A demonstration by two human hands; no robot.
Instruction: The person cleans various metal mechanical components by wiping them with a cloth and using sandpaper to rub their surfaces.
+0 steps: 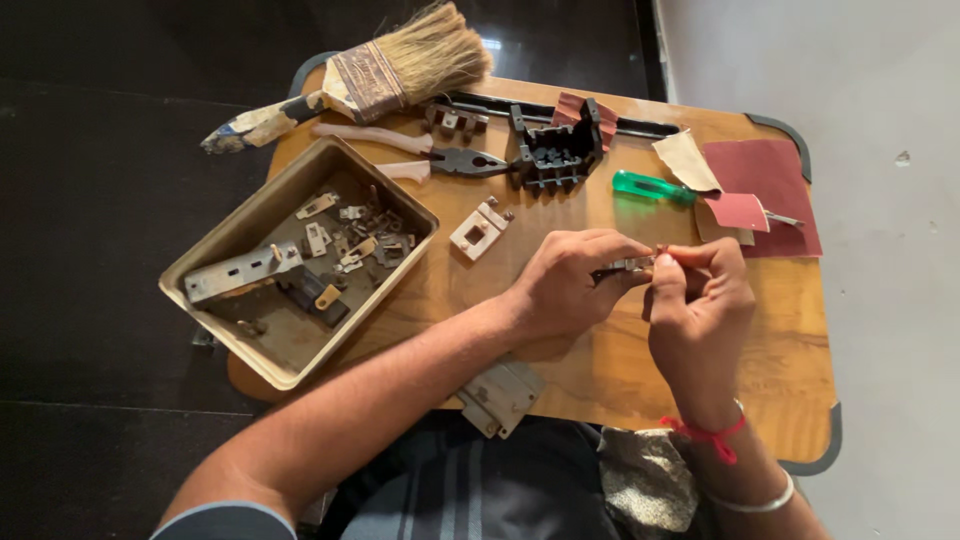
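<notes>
My left hand and my right hand meet above the middle of a small wooden table. Both pinch a small dark metal part between fingertips; the left grips its left end, the right its right end. A red thread and a metal bangle circle my right wrist. A small pale switch plate lies just left of my left hand.
A metal tray at left holds several small metal pieces and a bar. Behind lie a paintbrush, pliers, a black plastic block, a green-handled screwdriver and sandpaper sheets. A grey metal piece rests at the near edge.
</notes>
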